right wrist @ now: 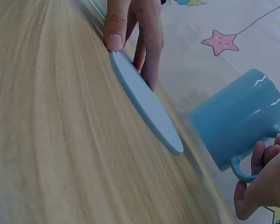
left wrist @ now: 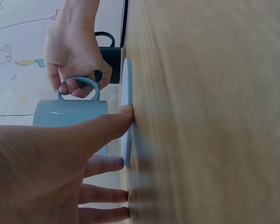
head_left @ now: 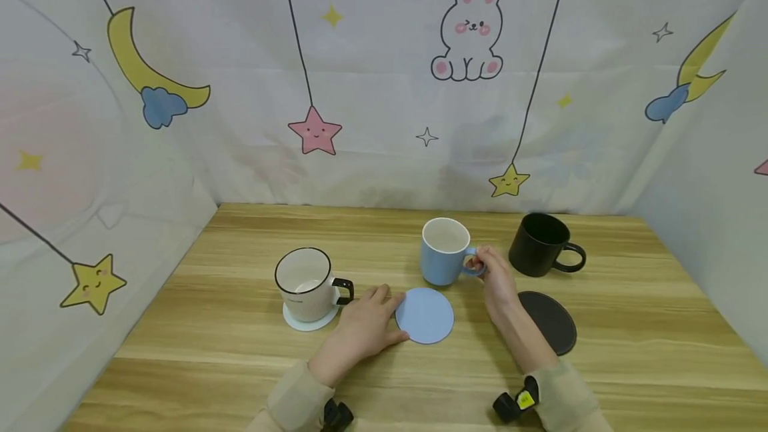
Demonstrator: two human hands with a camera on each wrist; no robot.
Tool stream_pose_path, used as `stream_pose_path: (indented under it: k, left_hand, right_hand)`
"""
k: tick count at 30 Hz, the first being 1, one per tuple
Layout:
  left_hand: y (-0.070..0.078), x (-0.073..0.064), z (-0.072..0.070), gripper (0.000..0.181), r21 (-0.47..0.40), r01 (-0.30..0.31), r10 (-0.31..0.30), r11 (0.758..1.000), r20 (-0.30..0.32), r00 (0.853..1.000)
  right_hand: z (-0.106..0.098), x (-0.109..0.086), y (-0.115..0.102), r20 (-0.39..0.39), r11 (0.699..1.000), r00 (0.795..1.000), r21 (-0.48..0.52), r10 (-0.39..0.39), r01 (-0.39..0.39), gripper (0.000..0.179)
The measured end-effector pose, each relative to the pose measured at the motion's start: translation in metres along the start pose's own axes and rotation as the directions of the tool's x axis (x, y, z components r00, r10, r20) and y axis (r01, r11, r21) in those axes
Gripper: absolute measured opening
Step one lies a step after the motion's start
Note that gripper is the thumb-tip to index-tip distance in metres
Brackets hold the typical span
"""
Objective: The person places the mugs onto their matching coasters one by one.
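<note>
My right hand [head_left: 498, 282] grips the handle of a light blue mug [head_left: 441, 262], its fingers curled through the loop. Both wrist views show a gap under the mug [right wrist: 240, 119], so it hangs upright just above the table, behind a round blue coaster [head_left: 425, 316]. With fairly straight fingers, my left hand [head_left: 369, 325] rests at the coaster's left side, thumb and index finger touching its edge. The other left fingers [left wrist: 102, 193] reach down to the table. Close to that hand stands a white mug [head_left: 305, 285] with a black rim and handle, on a pale coaster [head_left: 311, 323].
At the back right stands a black mug [head_left: 538, 245], handle pointing right. A black coaster [head_left: 551, 322] lies in front of it, partly behind my right forearm. Patterned white cloth [head_left: 384, 85] closes off the back and both sides of the wooden table [head_left: 198, 352].
</note>
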State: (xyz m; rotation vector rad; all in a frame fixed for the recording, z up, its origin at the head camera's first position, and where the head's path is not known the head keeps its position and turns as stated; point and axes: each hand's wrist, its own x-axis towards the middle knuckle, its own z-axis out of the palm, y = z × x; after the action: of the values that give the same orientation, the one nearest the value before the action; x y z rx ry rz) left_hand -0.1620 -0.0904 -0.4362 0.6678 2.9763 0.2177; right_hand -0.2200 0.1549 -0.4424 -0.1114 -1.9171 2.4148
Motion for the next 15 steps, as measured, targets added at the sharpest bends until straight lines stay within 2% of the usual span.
stream_pose_path:
  k: [15]
  left_hand:
    - [-0.001, 0.000, 0.001, 0.070, -0.011, 0.003, -0.003, 1.000, 0.007, 1.000]
  right_hand:
    - [0.000, -0.016, -0.003, 0.060, 0.999, 0.998, -0.038, -0.004, 0.006, 0.036]
